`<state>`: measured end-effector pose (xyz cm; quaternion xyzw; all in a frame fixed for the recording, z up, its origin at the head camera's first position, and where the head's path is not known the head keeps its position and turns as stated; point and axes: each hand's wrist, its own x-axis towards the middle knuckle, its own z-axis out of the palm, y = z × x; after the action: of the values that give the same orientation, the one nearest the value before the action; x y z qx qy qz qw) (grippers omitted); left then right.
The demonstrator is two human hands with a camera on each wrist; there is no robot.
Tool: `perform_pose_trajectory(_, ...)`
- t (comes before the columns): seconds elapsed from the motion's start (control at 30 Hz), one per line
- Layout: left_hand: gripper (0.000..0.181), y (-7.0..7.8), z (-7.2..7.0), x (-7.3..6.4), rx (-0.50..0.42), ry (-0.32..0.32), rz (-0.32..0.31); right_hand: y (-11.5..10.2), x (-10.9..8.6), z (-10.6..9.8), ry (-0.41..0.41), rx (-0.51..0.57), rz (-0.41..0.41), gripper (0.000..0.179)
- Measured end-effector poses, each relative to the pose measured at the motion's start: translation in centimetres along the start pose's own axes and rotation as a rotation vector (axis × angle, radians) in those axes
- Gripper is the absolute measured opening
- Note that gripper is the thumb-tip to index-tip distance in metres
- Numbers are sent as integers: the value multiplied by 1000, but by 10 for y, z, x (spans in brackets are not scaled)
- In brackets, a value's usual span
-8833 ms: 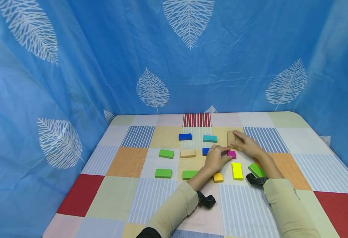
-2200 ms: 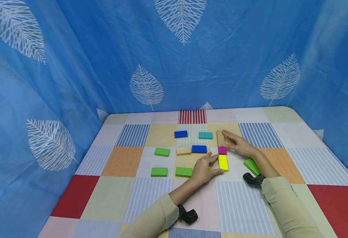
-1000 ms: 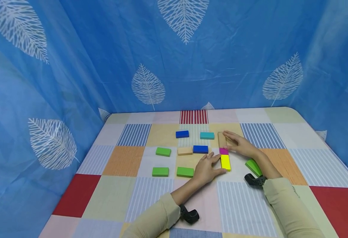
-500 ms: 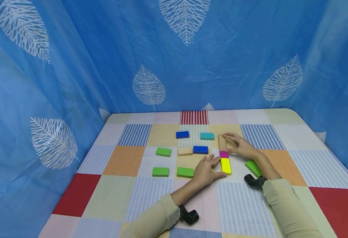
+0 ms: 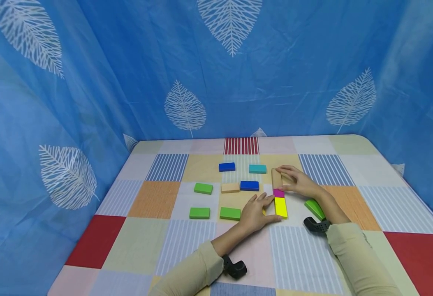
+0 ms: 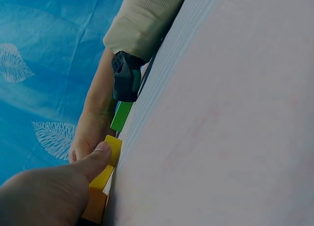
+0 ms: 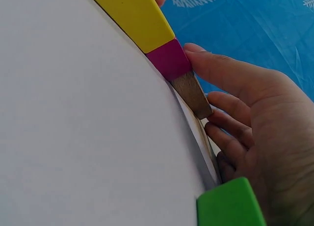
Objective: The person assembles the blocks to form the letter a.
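Twelve blocks [image 5: 203, 188] are counted on the bench [image 5: 138, 246]: four green blocks [image 5: 199, 213], two blue blocks [image 5: 249, 186], two wooden blocks [image 5: 230, 188], one teal block [image 5: 258, 169], one magenta block [image 5: 279, 193], one yellow block [image 5: 281, 208] and one orange block [image 6: 97, 205]. One left hand [image 5: 255, 213], one right hand [image 5: 301, 183] and two black wrist devices [image 5: 235, 268] are counted.

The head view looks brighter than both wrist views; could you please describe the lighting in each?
Head: bright, with a pale sheen down the blue curtain at right; left wrist: dim, the left hand dark and the tablecloth greyish; right wrist: also muted, with a grey shadow near the wooden block.
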<state>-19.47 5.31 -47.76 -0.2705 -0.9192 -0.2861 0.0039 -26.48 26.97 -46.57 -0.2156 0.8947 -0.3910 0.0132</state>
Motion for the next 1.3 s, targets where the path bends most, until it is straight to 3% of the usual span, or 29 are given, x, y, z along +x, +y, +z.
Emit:
perform_pose_trajectory(0.13, 71, 0, -1, 0, -1, -4, -10, -13, -2, -3, -6, 10, -15, 65)
perform_pose_trajectory(0.4, 72, -1, 0, 0, -4, -7, -9, 15, 5, 0, -19, -16, 7, 70)
perform_pose_trajectory(0.8, 73, -1, 2, 0, -15, -3, -14, 16, 4, -1, -31, 28, 41, 73)
perform_pose_trajectory(0.9, 74, -1, 2, -1, -21, -2, -21, 11, 2, -3, -30, 122, 79, 71)
perform_pose_trajectory(1.07, 75, -2, 2, -2, -23, 11, 4, -11, -6, 2, 41, 248, 105, 65)
perform_pose_trajectory(1.3, 73, -2, 1, -2, -6, 23, 55, -30, -24, 24, 81, 240, 43, 69)
